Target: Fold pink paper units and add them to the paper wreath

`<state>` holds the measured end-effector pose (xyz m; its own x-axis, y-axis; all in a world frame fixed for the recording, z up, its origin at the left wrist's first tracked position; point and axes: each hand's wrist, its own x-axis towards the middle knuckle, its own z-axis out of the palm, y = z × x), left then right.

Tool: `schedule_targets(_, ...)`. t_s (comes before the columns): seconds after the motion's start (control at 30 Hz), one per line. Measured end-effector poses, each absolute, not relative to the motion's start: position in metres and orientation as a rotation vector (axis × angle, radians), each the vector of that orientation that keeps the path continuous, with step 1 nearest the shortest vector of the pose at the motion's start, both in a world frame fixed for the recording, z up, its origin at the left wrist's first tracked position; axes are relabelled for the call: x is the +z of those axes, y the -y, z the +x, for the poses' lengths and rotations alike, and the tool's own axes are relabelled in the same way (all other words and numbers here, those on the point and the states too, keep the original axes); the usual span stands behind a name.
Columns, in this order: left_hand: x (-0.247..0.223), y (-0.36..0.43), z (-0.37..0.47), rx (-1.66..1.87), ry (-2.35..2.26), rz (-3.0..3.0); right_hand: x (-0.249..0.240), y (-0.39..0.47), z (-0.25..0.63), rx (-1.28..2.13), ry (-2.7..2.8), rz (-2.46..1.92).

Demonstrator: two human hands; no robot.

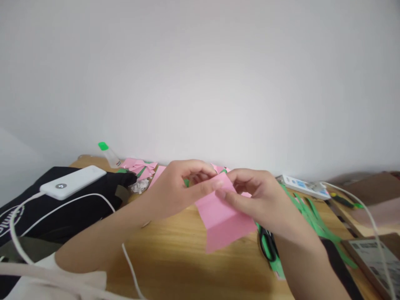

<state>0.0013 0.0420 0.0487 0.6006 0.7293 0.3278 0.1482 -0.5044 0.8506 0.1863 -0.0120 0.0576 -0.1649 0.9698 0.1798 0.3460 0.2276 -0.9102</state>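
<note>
A sheet of pink paper (225, 221) is held up over the table between my two hands, with a crease running across its lower part. My left hand (190, 183) pinches its top edge, thumb on the near face. From the other side, my right hand (253, 193) grips the same edge, its thumb beside the left one. The fingertips behind the paper are hidden. Below my right wrist lie black-handled scissors (268, 245), partly covered by the arm.
Pink paper scraps (139, 166) and a clear bottle with a green cap (109, 154) are at the back left. A white power bank (73, 182) rests on black cloth (106, 189). Green paper strips (315, 221) and a power strip (304, 186) lie right. White cables cross both sides.
</note>
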Motion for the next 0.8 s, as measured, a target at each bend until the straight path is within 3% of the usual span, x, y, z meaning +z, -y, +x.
schedule_targets(0.8, 0.058, -0.026, 0.002, 1.069, -0.756, 1.907, 0.066, 0.040, 0.176, 0.607, 1.626, -1.355)
